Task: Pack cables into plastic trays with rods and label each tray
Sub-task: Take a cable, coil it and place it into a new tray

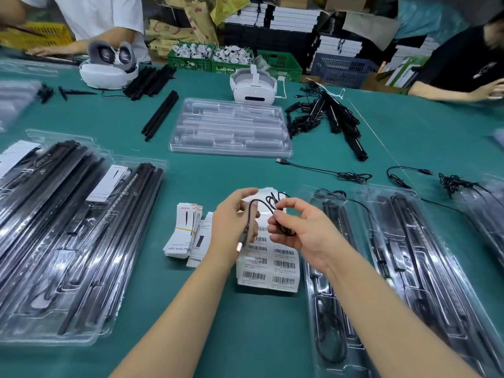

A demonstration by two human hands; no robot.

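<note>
Both hands (pixel 234 222) (pixel 300 230) grip one black cable (pixel 261 205) — fingers curled round it, plug end pointing down.

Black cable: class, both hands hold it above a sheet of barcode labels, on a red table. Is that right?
Not quite. The table is green, not red. The rest stands: in the head view the left hand and the right hand both hold the black cable above the sheet of barcode labels.

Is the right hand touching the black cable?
Touching. The head view shows the right hand with its fingers curled round the cable.
</note>
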